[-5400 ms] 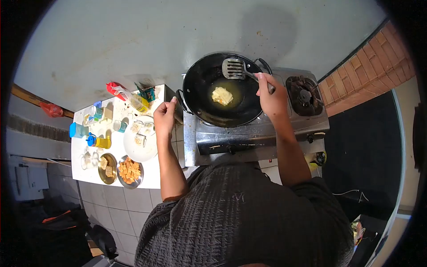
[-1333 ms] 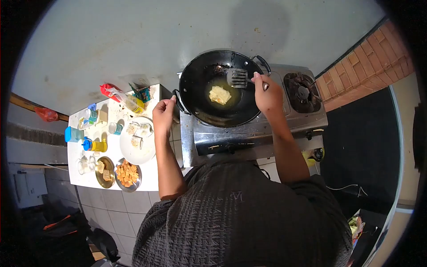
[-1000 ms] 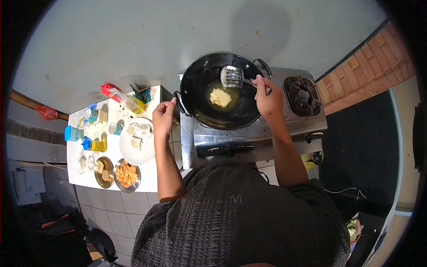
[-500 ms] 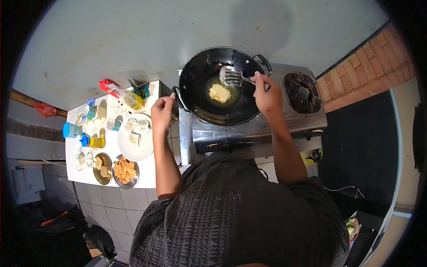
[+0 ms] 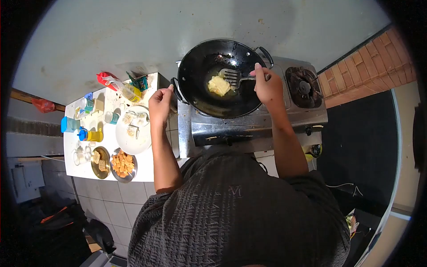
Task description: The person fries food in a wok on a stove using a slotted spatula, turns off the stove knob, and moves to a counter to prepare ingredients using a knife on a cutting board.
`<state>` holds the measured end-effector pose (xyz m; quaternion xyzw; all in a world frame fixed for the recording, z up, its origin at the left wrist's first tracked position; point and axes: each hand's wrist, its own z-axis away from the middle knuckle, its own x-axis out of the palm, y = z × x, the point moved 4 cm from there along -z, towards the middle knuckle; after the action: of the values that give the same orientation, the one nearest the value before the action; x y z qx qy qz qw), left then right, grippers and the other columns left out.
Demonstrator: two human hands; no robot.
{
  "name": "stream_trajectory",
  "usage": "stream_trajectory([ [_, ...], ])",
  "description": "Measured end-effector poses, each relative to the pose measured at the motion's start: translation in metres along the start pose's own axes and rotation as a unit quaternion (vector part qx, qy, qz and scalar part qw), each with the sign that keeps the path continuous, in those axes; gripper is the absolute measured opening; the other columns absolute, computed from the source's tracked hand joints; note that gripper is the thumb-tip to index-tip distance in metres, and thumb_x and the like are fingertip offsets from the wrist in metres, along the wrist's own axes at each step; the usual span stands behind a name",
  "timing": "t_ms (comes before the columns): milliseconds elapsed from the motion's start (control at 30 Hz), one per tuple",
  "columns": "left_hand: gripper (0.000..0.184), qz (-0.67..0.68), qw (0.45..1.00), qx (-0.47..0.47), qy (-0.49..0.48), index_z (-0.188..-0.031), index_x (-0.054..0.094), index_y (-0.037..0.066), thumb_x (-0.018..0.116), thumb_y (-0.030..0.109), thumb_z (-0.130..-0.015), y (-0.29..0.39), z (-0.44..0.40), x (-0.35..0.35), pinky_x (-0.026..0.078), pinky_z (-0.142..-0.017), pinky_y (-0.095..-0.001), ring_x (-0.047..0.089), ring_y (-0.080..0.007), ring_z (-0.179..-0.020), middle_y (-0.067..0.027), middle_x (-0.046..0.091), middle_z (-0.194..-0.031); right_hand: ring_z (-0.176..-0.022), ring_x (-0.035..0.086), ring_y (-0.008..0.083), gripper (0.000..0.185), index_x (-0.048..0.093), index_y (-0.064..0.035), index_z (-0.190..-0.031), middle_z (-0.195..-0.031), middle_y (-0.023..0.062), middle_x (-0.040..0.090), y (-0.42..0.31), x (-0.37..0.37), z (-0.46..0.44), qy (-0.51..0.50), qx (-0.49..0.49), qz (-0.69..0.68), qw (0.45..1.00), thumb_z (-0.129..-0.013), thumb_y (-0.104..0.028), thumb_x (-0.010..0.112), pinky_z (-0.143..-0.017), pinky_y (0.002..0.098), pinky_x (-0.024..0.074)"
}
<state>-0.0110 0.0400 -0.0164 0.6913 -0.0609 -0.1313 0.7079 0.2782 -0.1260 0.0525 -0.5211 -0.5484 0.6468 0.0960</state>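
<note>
A black two-handled wok (image 5: 235,104) sits on the left side of the steel gas stove, with oil at its bottom. In the oil lies one pale yellow, battered-looking piece of food (image 5: 218,86). My right hand (image 5: 269,86) is closed around the handle of a slotted metal spatula (image 5: 231,78), whose head is down in the wok against the right side of the piece. My left hand (image 5: 160,104) is closed at the wok's left loop handle (image 5: 176,90), thumb and fingers pinched on its outer edge.
An unused burner (image 5: 304,87) is at the stove's right. On the white table (image 5: 144,171) at left stand a white plate (image 5: 144,144) with tongs, a plate of fried pieces (image 5: 122,163), a brass-coloured dish (image 5: 101,173), a yellow bottle (image 5: 94,135) and jars. A brick ledge (image 5: 351,73) lies right.
The spatula head has moved down and left in the wok, from above the piece to its right edge. My left hand stays at the wok handle. The whole view has shifted slightly.
</note>
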Motion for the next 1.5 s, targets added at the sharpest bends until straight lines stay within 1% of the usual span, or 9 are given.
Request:
stream_trajectory([
  [467,0.026,0.003,0.999,-0.034,0.016,-0.081,0.065,0.003,0.068,0.027,-0.09,0.003,-0.004,-0.019,0.031,-0.057,-0.0198,0.041,-0.0032,-0.064,0.0064,0.053,-0.07,-0.045,0.048,0.0079,0.042,0.07,-0.0049,-0.084,-0.049,0.0007,0.05,-0.026,-0.019,0.027,-0.079,0.011,-0.176,0.981,-0.097,-0.041,0.053,-0.046,0.0263,0.0344],
  [567,0.026,0.04,0.998,-0.044,0.022,-0.081,0.065,0.002,0.067,0.026,-0.09,0.007,-0.003,-0.021,0.033,-0.062,-0.0196,0.043,-0.0036,-0.067,0.0056,0.056,-0.073,-0.046,0.048,0.0065,0.042,0.07,-0.0052,-0.084,-0.05,-0.0004,0.049,-0.029,-0.022,0.028,-0.076,0.014,-0.163,0.984,-0.097,-0.041,0.053,-0.047,0.025,0.035],
  [733,0.027,0.039,0.998,-0.049,0.018,-0.08,0.065,0.002,0.067,0.027,-0.09,0.004,-0.004,-0.025,0.035,-0.067,-0.0194,0.045,-0.0044,-0.071,0.0039,0.06,-0.078,-0.061,0.063,0.0217,0.04,0.07,-0.0051,-0.085,-0.063,0.0108,0.064,-0.022,-0.023,0.013,0.045,-0.084,-0.023,0.995,-0.096,-0.04,0.053,-0.058,0.034,0.0457],
  [833,0.026,0.041,0.998,-0.039,0.02,-0.08,0.065,0.003,0.067,0.027,-0.09,0.008,-0.002,-0.021,0.034,-0.065,-0.0199,0.043,-0.0042,-0.07,0.0047,0.058,-0.077,-0.052,0.053,0.0088,0.04,0.071,-0.005,-0.089,-0.067,0.0025,0.062,-0.016,-0.02,-0.001,0.073,-0.143,0.07,0.985,-0.096,-0.04,0.053,-0.055,0.0262,0.0424],
  [1033,0.025,0.035,0.997,-0.062,0.003,-0.08,0.064,0.004,0.068,0.026,-0.09,0.007,0.001,-0.015,0.031,-0.06,-0.02,0.039,-0.0034,-0.066,0.0073,0.052,-0.072,-0.06,0.06,0.0173,0.041,0.071,-0.004,-0.089,-0.064,0.0086,0.063,-0.016,-0.014,-0.014,-0.012,-0.062,-0.012,0.998,-0.095,-0.04,0.053,-0.061,0.0307,0.046],
  [1233,0.025,0.041,0.998,-0.04,0.011,-0.077,0.063,0.006,0.067,0.026,-0.091,0.008,0.001,-0.014,0.026,-0.055,-0.0204,0.034,-0.0028,-0.062,0.0088,0.049,-0.069,-0.053,0.054,0.0092,0.042,0.071,-0.0037,-0.088,-0.055,0.0026,0.053,-0.016,-0.008,-0.015,0.055,-0.191,0.07,0.978,-0.096,-0.04,0.052,-0.054,0.0268,0.0413],
  [1333,0.025,0.036,0.999,-0.036,0.015,-0.076,0.062,0.006,0.067,0.026,-0.091,0.007,0.001,-0.016,0.026,-0.056,-0.0207,0.034,-0.003,-0.062,0.0088,0.048,-0.069,-0.053,0.054,0.0107,0.041,0.071,-0.0039,-0.088,-0.055,0.0044,0.054,-0.013,-0.01,-0.016,-0.004,-0.089,-0.015,0.996,-0.096,-0.04,0.052,-0.055,0.0279,0.0419],
  [1467,0.025,0.042,0.998,-0.034,0.014,-0.076,0.062,0.006,0.068,0.026,-0.09,0.008,0.002,-0.014,0.026,-0.055,-0.0209,0.034,-0.003,-0.062,0.0088,0.048,-0.069,-0.052,0.054,0.0106,0.041,0.071,-0.0039,-0.087,-0.055,0.0048,0.053,-0.023,-0.013,-0.012,0.026,-0.109,-0.015,0.994,-0.096,-0.039,0.052,-0.054,0.028,0.042],
  [1500,0.024,0.041,0.998,-0.036,0.015,-0.076,0.062,0.006,0.068,0.026,-0.09,0.01,0.003,-0.013,0.026,-0.055,-0.0209,0.034,-0.0029,-0.062,0.0089,0.048,-0.069,-0.059,0.06,0.02,0.039,0.071,-0.0051,-0.087,-0.063,0.0104,0.059,-0.021,-0.012,-0.013,0.032,-0.129,0.022,0.991,-0.096,-0.039,0.052,-0.058,0.0328,0.0447],
])
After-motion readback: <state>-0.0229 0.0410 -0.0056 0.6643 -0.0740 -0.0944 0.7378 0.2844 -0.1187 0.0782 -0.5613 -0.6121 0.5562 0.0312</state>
